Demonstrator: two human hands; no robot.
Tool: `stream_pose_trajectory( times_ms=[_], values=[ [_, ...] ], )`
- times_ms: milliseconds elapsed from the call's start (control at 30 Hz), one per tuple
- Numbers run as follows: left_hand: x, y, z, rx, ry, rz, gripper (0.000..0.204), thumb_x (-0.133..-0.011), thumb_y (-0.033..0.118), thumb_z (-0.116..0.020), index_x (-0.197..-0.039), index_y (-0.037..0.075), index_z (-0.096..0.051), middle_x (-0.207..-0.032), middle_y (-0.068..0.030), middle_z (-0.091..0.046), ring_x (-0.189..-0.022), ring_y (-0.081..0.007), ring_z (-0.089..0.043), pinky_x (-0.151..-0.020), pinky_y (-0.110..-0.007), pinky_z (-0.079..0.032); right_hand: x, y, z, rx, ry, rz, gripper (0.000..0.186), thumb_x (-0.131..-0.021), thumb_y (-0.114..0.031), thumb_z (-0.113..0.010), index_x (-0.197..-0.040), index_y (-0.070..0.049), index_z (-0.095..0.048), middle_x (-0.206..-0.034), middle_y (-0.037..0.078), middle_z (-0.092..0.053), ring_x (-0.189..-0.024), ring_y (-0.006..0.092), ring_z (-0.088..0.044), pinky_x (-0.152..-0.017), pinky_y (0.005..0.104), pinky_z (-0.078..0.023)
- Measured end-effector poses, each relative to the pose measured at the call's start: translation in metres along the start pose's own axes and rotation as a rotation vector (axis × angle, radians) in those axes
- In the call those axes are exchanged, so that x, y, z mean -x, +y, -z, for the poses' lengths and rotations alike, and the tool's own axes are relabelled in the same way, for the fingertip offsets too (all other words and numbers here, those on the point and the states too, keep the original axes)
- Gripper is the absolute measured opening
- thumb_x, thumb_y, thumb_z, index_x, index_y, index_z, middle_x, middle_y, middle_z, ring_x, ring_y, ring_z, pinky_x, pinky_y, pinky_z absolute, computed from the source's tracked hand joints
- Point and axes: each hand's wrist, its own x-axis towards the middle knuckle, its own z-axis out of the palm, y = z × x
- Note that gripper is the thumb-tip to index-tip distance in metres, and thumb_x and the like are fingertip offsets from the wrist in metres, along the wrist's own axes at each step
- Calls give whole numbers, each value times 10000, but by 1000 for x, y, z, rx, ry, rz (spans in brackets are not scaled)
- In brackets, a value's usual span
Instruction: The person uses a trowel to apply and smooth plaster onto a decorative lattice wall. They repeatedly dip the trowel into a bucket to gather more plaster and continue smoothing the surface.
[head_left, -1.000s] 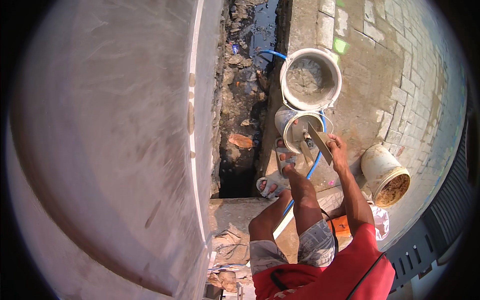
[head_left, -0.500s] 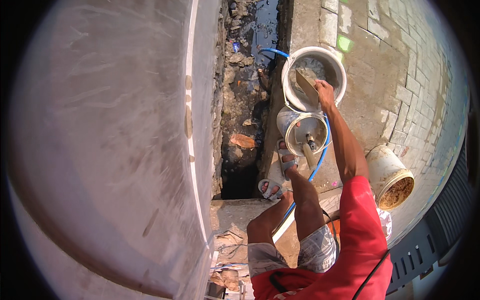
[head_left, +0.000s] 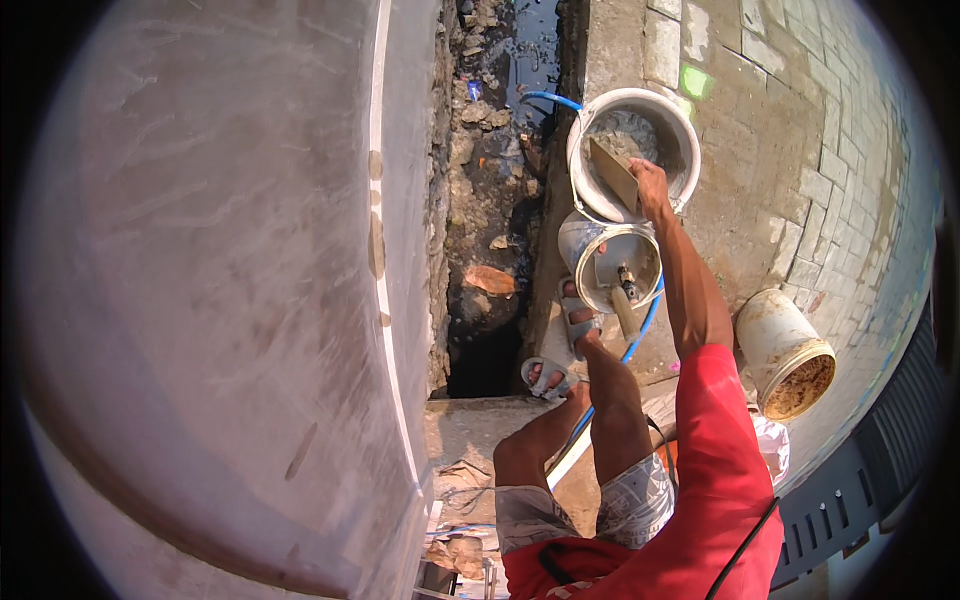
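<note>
My right hand [head_left: 650, 187] is closed on a flat-bladed trowel [head_left: 613, 176], its blade tilted inside a large white bucket [head_left: 692, 152]. Wet grey mortar [head_left: 625, 130] lies in that bucket, and the blade's lower edge is close to it. Just below stands a smaller white bucket [head_left: 580, 240]. A second tool with a pale handle [head_left: 625, 315] and a dark metal neck leans in it, the handle sticking out over the rim. My left hand is out of view.
Left of the buckets runs an open drain channel [head_left: 480, 240] with rubble and dark water. A smooth grey wall [head_left: 220, 250] fills the left side. A blue hose [head_left: 645, 325] passes by my feet. A dirty white bucket [head_left: 770, 330] lies tipped at right, near paving bricks [head_left: 810, 200].
The view has shifted slightly, moving the buckets a little to the right in the picture. My right hand stays on the trowel in the large bucket, with barely any movement.
</note>
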Motion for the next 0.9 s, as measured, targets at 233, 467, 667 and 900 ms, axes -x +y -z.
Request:
stream_pose_trajectory(
  times_ms=[233, 467, 667, 900],
  values=[
    [-5, -5, 4, 30, 22, 38, 659, -978, 527, -385, -1425, 44, -411, -1530, -210, -276, -1426, -378, -175, -1121, -563, -167, -7, 1, 2, -131, -97, -115, 271, -938, -196, -546, -1055, 5, -687, -921, 50, -670, -782, 146, -590, -694, 276, -478],
    [-15, -27, 20, 71, 68, 99, 675, -981, 540, -367, -1437, 43, -395, -1533, -211, -270, -1427, -379, -172, -1122, -563, -161, 29, -10, 57, -752, -392, -280, 338, -949, -275, -542, -1163, -24, -612, -1067, 115, -679, -906, 236, -677, -828, 379, -569],
    [-35, -133, 129, -174, 244, 182, 690, -984, 551, -352, -1448, 42, -382, -1535, -212, -264, -1428, -379, -170, -1123, -563, -157, 188, -70, 63, -1063, -702, -214, 375, -920, -235, -573, -1218, -9, -598, -1150, 136, -667, -1011, 276, -657, -907, 425, -544],
    [-36, -179, 173, -287, 232, 168, 704, -1000, 509, -303, -1460, -24, -319, -1554, -231, -209, -1457, -368, -101, -1148, -538, -110, 395, -166, 43, -801, -949, -342, 595, -841, -212, -687, -1347, -3, -456, -1198, 113, -616, -1046, 224, -635, -893, 368, -543]
  ],
)
